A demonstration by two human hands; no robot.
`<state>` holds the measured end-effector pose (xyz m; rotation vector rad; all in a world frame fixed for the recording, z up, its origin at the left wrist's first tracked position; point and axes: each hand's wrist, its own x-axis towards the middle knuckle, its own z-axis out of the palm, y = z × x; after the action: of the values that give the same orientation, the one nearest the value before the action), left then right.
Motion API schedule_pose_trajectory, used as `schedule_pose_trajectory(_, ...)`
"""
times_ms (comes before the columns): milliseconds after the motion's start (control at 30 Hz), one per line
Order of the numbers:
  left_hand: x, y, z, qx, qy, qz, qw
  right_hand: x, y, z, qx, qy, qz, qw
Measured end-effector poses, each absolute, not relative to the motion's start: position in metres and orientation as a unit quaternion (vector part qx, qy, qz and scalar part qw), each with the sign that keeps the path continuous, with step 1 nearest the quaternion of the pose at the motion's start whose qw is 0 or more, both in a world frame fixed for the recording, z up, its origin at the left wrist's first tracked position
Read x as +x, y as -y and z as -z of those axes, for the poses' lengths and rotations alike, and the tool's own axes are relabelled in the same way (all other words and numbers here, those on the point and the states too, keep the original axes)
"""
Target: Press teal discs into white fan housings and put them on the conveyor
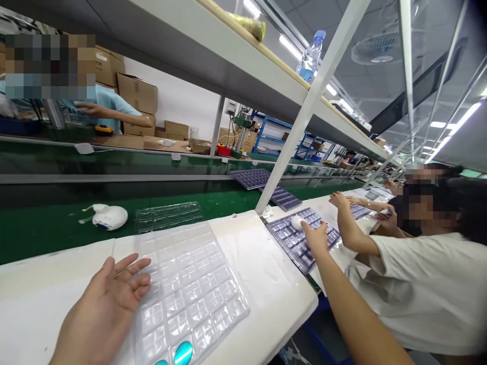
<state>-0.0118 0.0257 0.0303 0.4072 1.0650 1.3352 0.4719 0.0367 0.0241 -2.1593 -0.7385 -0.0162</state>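
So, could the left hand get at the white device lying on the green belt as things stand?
Probably yes: the open left hand is empty, and the white device lies just beyond the bench edge, with nothing standing between them.

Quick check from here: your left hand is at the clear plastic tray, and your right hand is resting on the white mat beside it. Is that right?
Not quite. The head view shows your right hand on the dark blister tray, next to a small white part, not on the white mat. Your left hand is at the clear plastic tray, as you said.
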Motion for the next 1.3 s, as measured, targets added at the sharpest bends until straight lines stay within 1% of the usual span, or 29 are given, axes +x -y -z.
schedule_pose_trajectory(133,-0.009,-0.024,-0.033,0.202,-0.462,-0.583,0.637,0.474,-0.059,-0.033,-0.873,0.273,-0.021,0.403)
schedule_pose_trajectory(267,-0.006,-0.015,-0.037,0.242,-0.444,-0.588,0.631,0.444,-0.053,-0.045,-0.853,0.313,-0.03,0.417)
schedule_pose_trajectory(333,-0.001,-0.006,-0.04,0.276,-0.428,-0.562,0.652,0.406,-0.034,-0.045,-0.824,0.361,-0.045,0.434)
schedule_pose_trajectory(400,0.008,0.006,-0.045,0.304,-0.403,-0.507,0.698,0.352,-0.007,-0.04,-0.773,0.427,-0.095,0.459)
schedule_pose_trajectory(433,0.013,0.013,-0.048,0.313,-0.389,-0.474,0.725,0.321,0.008,-0.036,-0.73,0.472,-0.14,0.474)
schedule_pose_trajectory(500,0.023,0.024,-0.055,0.319,-0.355,-0.42,0.772,0.258,0.033,-0.032,-0.577,0.551,-0.267,0.541)
schedule_pose_trajectory(533,0.027,0.028,-0.058,0.31,-0.334,-0.403,0.793,0.231,0.043,-0.032,-0.531,0.572,-0.31,0.544)
schedule_pose_trajectory(600,0.03,0.031,-0.063,0.274,-0.301,-0.394,0.824,0.193,0.053,-0.036,-0.498,0.6,-0.351,0.518)
schedule_pose_trajectory(700,0.025,0.026,-0.065,0.232,-0.293,-0.431,0.821,0.177,0.056,-0.043,-0.526,0.627,-0.301,0.491)
schedule_pose_trajectory(767,0.019,0.02,-0.064,0.234,-0.304,-0.465,0.798,0.181,0.059,-0.042,-0.544,0.672,-0.257,0.432)
schedule_pose_trajectory(800,0.017,0.018,-0.063,0.235,-0.306,-0.479,0.788,0.183,0.061,-0.039,-0.55,0.707,-0.237,0.376)
schedule_pose_trajectory(900,0.014,0.015,-0.059,0.241,-0.311,-0.501,0.771,0.178,0.067,-0.029,-0.562,0.793,-0.178,0.156)
schedule_pose_trajectory(933,0.014,0.015,-0.058,0.244,-0.313,-0.505,0.767,0.174,0.069,-0.026,-0.567,0.801,-0.161,0.104)
schedule_pose_trajectory(1000,0.015,0.016,-0.057,0.252,-0.317,-0.508,0.76,0.165,0.069,-0.023,-0.571,0.807,-0.147,0.036)
schedule_pose_trajectory(1067,0.016,0.018,-0.057,0.262,-0.323,-0.509,0.753,0.161,0.067,-0.027,-0.569,0.807,-0.157,0.012)
schedule_pose_trajectory(1133,0.017,0.02,-0.056,0.275,-0.328,-0.507,0.748,0.164,0.066,-0.034,-0.568,0.798,-0.199,0.02)
schedule_pose_trajectory(1167,0.017,0.021,-0.056,0.283,-0.329,-0.505,0.746,0.168,0.066,-0.038,-0.565,0.791,-0.231,0.04)
schedule_pose_trajectory(1233,0.018,0.023,-0.057,0.302,-0.331,-0.499,0.742,0.181,0.067,-0.049,-0.55,0.761,-0.325,0.111)
schedule_pose_trajectory(1300,0.019,0.024,-0.056,0.319,-0.33,-0.494,0.738,0.193,0.068,-0.061,-0.523,0.701,-0.432,0.221)
